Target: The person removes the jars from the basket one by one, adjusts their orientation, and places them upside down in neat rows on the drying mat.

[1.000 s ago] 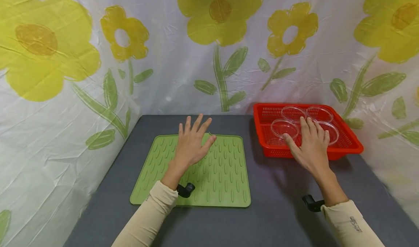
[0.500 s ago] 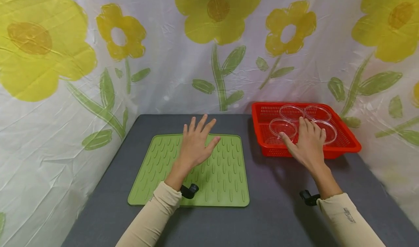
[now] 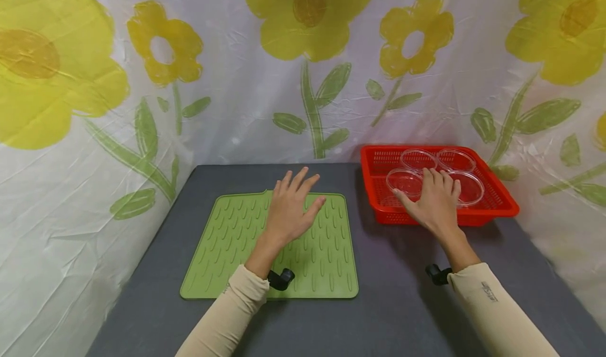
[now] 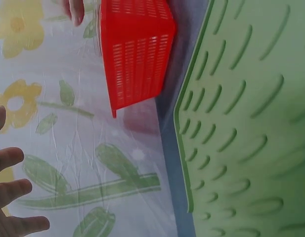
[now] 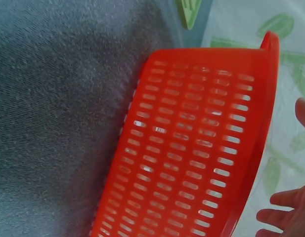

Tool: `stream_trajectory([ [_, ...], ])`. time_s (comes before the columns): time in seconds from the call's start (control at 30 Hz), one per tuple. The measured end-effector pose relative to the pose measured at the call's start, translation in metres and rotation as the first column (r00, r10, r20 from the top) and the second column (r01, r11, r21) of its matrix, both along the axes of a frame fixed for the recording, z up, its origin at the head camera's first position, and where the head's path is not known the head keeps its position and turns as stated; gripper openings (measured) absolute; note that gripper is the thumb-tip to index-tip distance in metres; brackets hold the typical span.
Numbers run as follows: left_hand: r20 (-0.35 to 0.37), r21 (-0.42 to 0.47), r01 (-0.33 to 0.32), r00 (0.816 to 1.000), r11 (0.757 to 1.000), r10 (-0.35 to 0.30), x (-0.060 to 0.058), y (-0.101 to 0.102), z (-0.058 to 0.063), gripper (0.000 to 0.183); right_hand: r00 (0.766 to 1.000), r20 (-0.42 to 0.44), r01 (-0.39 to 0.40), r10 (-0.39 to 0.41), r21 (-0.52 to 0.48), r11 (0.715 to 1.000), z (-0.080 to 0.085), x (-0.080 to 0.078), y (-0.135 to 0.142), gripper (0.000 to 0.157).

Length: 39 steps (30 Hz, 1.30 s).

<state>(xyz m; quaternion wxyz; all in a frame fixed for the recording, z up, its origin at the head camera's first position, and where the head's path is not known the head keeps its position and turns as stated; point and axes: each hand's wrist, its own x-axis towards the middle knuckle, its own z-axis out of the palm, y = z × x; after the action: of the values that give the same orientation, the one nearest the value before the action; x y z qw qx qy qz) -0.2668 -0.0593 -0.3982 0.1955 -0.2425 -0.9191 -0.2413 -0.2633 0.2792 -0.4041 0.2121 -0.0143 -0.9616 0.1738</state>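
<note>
My left hand (image 3: 290, 212) hovers over a green ribbed mat (image 3: 227, 262), fingers spread and holding nothing. In the left wrist view its fingertips (image 4: 14, 191) show at the left edge, away from the mat. My right hand (image 3: 433, 204) is spread in front of a red perforated plastic basket (image 3: 494, 210) and overlaps its near rim in the head view. Inside the basket lie several clear round dishes, among them a front-left dish (image 3: 402, 182) and a front-right dish (image 3: 471, 189). The right wrist view shows the basket's slotted side wall (image 5: 192, 133), with fingers (image 5: 278, 217) beyond its rim.
The mat and basket stand side by side on a dark grey table (image 3: 379, 294). A white curtain (image 3: 227, 120) with yellow flowers rises behind and along both sides. Each wrist wears a black camera mount, one of them the left mount (image 3: 282, 279).
My left hand has drifted right across the mat, and my right hand has moved slightly left along the basket's front. Both stay spread. The head view has shifted a little.
</note>
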Motion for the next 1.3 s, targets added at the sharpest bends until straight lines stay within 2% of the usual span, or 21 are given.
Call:
stream_trajectory([
  [0.23, -0.002, 0.029, 0.035, 0.999, 0.999, -0.035, 0.001, 0.011, -0.004, 0.054, 0.997, 0.066, 0.029, -0.03, 0.023, 0.999, -0.002, -0.011, 0.0, 0.096],
  [0.67, 0.079, 0.046, 0.082, 0.993, 0.996, -0.086, 0.004, 0.032, -0.013, 0.052, 0.988, 0.139, 0.067, -0.073, 0.049, 0.997, -0.007, -0.02, 0.003, 0.105],
  [0.9, 0.114, 0.032, 0.1, 0.988, 0.995, -0.103, 0.004, 0.043, -0.017, 0.052, 0.984, 0.157, 0.074, -0.084, 0.067, 0.995, -0.008, -0.025, 0.002, 0.104],
  [1.3, 0.116, 0.065, 0.121, 0.985, 0.991, -0.128, 0.004, 0.053, -0.02, 0.052, 0.98, 0.178, 0.079, -0.087, 0.051, 0.996, -0.009, -0.029, 0.004, 0.101],
])
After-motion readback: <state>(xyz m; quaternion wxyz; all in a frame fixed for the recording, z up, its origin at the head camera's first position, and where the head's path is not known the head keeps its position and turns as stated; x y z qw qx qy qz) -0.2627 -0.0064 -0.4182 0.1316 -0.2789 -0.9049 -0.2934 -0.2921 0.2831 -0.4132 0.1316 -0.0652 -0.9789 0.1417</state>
